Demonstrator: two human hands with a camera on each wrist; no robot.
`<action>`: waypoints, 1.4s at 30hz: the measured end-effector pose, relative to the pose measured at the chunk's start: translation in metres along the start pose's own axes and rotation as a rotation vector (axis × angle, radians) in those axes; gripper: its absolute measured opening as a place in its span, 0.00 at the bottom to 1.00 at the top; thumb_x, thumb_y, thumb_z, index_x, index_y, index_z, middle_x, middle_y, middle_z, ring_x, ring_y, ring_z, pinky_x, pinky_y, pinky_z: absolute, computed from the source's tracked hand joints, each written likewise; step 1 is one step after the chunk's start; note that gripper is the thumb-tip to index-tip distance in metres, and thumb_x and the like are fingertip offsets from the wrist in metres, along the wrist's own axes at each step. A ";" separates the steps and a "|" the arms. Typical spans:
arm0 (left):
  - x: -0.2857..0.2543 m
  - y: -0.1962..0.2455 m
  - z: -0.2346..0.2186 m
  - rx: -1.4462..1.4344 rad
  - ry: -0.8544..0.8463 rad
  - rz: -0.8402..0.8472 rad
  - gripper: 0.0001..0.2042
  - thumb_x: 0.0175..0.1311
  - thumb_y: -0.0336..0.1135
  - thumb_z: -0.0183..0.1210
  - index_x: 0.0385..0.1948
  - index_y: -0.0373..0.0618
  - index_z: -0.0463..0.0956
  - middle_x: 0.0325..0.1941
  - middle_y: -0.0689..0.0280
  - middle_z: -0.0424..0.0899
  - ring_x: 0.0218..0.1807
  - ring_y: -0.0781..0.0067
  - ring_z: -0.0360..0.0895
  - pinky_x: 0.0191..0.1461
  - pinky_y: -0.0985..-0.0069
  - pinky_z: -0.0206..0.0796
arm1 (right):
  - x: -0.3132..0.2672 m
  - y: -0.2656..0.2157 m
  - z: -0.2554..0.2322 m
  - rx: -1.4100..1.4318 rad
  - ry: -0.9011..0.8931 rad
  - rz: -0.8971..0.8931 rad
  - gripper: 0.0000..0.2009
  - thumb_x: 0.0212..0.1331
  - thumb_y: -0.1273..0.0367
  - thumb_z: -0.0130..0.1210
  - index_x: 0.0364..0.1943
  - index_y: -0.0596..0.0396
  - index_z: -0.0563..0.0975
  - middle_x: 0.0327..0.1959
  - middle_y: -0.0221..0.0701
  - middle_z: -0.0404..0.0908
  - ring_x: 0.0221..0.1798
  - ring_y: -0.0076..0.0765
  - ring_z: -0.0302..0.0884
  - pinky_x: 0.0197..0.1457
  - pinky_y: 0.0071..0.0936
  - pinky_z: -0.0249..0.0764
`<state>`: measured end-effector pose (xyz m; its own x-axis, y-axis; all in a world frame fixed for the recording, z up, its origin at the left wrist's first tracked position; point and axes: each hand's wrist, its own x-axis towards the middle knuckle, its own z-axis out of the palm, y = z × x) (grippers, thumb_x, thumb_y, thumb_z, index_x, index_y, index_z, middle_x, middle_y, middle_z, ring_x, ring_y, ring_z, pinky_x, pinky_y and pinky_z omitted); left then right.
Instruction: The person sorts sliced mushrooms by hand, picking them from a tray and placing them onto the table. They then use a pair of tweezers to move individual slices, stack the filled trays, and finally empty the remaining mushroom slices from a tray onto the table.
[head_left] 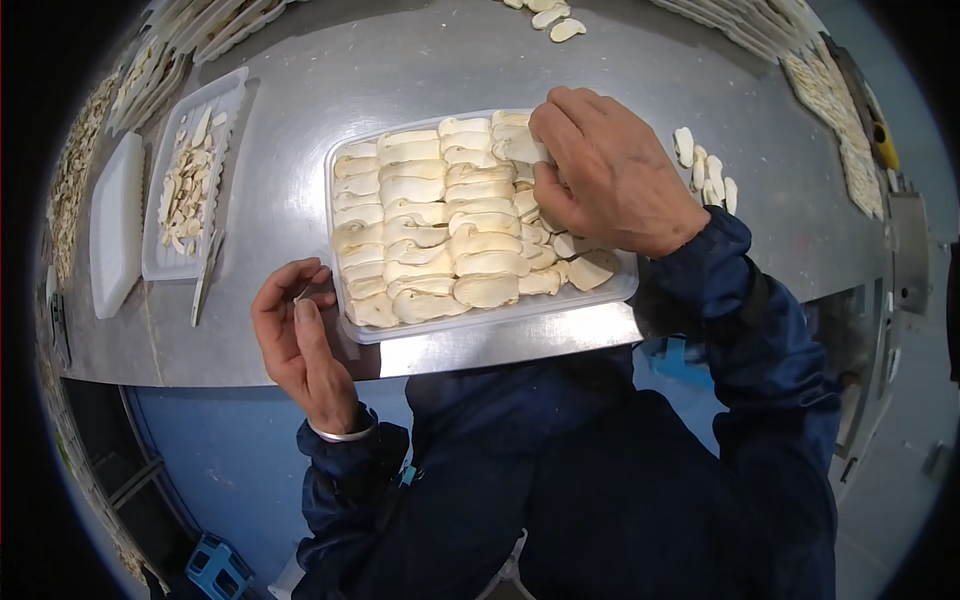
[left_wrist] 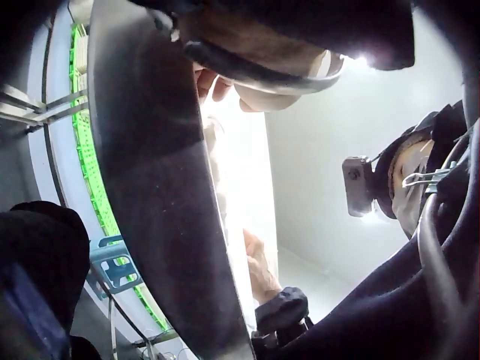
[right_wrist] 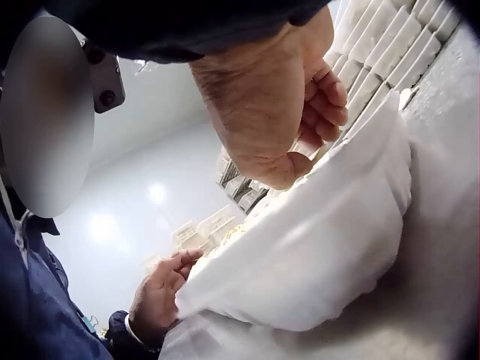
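A white plastic tray [head_left: 337, 300] holds pale mushroom slices [head_left: 415, 190] in overlapping columns, with looser pieces toward its right side. My right hand [head_left: 610, 170] reaches over the tray's far right part, fingers curled down, and pinches a mushroom slice [head_left: 522, 148] at the top of the right column. In the right wrist view, the right hand's thumb [right_wrist: 289, 169] is low over the tray's rim, its fingertips partly hidden behind it. Beside the tray's near left corner, my left hand [head_left: 300, 345] is loosely curled and holds nothing. Its fingertips are right at the rim.
Left on the metal table stand a tray of small pieces [head_left: 150, 255], an upturned white tray [head_left: 118, 225] and tweezers [head_left: 207, 280]. Loose slices [head_left: 713, 175] lie to the right, others [head_left: 567, 30] at the back. Filled trays [head_left: 740, 25] line the far edge.
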<state>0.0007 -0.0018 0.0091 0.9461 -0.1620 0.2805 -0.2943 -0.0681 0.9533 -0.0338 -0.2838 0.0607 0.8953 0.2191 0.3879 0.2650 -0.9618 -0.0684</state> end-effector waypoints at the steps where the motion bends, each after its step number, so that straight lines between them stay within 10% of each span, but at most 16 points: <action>1: 0.000 0.000 0.000 0.000 0.001 -0.002 0.14 0.70 0.31 0.40 0.51 0.33 0.65 0.50 0.55 0.73 0.49 0.73 0.71 0.49 0.80 0.64 | 0.000 0.000 0.000 -0.008 -0.001 0.001 0.09 0.42 0.72 0.54 0.28 0.61 0.70 0.28 0.37 0.70 0.33 0.41 0.70 0.38 0.34 0.68; 19: -0.001 -0.003 -0.001 -0.009 -0.009 0.004 0.15 0.70 0.31 0.39 0.52 0.34 0.65 0.51 0.56 0.73 0.50 0.72 0.71 0.50 0.78 0.63 | -0.022 0.033 -0.033 0.033 0.183 0.151 0.13 0.48 0.69 0.58 0.38 0.55 0.73 0.36 0.38 0.76 0.41 0.45 0.75 0.44 0.38 0.70; 27: 0.000 -0.003 0.001 0.005 -0.017 0.012 0.14 0.70 0.30 0.39 0.51 0.33 0.66 0.51 0.56 0.73 0.50 0.71 0.72 0.49 0.78 0.65 | -0.087 0.110 -0.060 -0.087 -0.289 0.516 0.14 0.51 0.73 0.51 0.44 0.56 0.75 0.36 0.39 0.75 0.39 0.46 0.74 0.42 0.37 0.69; 34: 0.000 -0.004 -0.001 0.083 -0.022 0.030 0.14 0.70 0.31 0.41 0.51 0.34 0.66 0.50 0.58 0.74 0.50 0.72 0.72 0.51 0.78 0.64 | -0.075 0.102 -0.043 -0.117 -0.301 0.375 0.14 0.49 0.75 0.51 0.43 0.59 0.74 0.41 0.42 0.76 0.45 0.49 0.73 0.49 0.38 0.70; 42: 0.000 -0.001 -0.001 0.107 -0.020 0.026 0.14 0.70 0.31 0.41 0.52 0.34 0.66 0.50 0.58 0.74 0.50 0.72 0.71 0.51 0.78 0.63 | -0.063 0.105 -0.041 0.084 -0.270 0.745 0.12 0.51 0.69 0.53 0.39 0.60 0.74 0.38 0.43 0.75 0.43 0.50 0.74 0.45 0.41 0.70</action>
<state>0.0010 -0.0007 0.0080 0.9354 -0.1849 0.3014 -0.3322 -0.1680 0.9281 -0.0770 -0.4053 0.0669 0.9007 -0.4339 -0.0222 -0.4206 -0.8577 -0.2956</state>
